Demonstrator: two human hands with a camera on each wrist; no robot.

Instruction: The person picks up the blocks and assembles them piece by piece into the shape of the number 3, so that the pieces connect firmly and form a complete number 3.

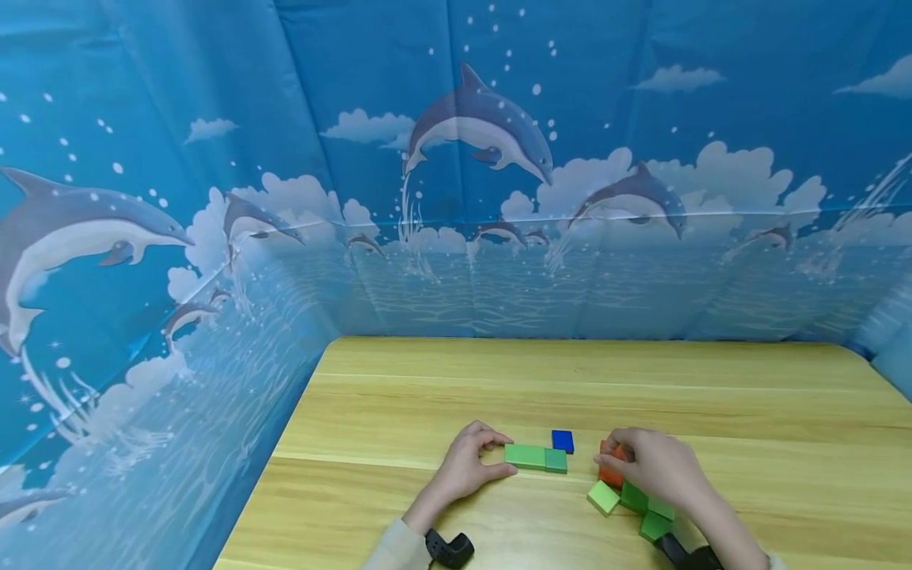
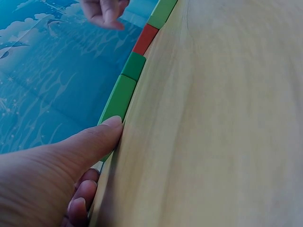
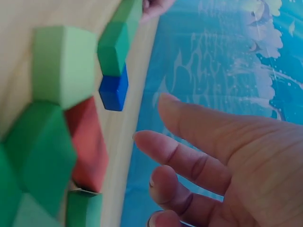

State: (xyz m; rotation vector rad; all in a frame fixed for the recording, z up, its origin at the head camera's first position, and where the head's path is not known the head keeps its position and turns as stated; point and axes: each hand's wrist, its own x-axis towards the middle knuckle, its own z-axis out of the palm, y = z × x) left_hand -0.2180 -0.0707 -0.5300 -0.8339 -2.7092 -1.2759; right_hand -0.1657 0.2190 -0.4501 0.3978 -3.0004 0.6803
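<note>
A long green block lies flat on the table, its left end between the thumb and fingers of my left hand. The left thumb presses its near side in the left wrist view. A shorter, darker green block meets the long one end to end, and a blue block lies just behind that. My right hand hovers over a red-orange block and partly covers it in the head view. From the right wrist, its fingers look loosely bent and apart, holding nothing.
By the red-orange block lie a light green block, a dark green block and further green blocks, partly under the right wrist. The wooden table ends at the back against a blue dolphin-print curtain, which also hangs along the left.
</note>
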